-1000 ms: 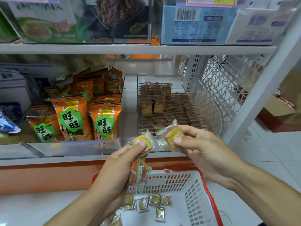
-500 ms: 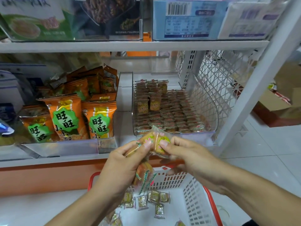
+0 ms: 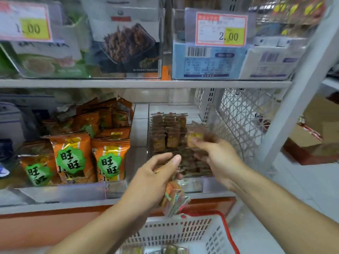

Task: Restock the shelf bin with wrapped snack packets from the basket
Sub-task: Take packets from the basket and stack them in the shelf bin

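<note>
Reaching into the clear bin (image 3: 194,177), right hand (image 3: 218,158) pinches one packet (image 3: 194,137) above the stacked rows. Left hand (image 3: 154,182) clamps a bunch of packets (image 3: 173,197) over the basket (image 3: 225,228). Judged light, crinkly, slippery film; pinch across the body, not the loose sealed ends

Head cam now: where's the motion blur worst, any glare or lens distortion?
Head view: the right hand and its packet over the bin smear most; the price tags are soft but readable; the clear bin fronts show pale sheen; the shelf upright leans from wide-angle distortion.
</note>
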### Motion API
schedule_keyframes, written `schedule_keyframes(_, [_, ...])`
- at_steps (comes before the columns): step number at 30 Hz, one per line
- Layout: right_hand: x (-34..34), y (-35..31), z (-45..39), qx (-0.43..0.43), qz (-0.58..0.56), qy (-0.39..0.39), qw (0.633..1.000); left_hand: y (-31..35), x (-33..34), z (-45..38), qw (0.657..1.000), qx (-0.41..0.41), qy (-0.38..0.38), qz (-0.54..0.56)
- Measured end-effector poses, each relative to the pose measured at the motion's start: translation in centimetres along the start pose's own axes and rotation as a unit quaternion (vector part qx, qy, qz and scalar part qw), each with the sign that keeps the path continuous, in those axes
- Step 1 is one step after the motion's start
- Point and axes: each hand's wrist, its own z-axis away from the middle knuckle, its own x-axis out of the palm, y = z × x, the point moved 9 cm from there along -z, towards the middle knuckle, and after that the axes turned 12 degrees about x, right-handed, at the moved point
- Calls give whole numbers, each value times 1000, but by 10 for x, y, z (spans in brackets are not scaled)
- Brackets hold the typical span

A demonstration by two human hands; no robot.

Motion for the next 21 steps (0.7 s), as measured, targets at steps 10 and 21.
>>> schedule_keyframes(10, [-7, -23, -129, -23, 374, 135, 917, -5, 22, -10, 990, -116, -67, 54])
schedule_keyframes(21, [-5, -24, -156, -42, 273, 168, 946, -19, 8, -7, 983, -151, -37, 98])
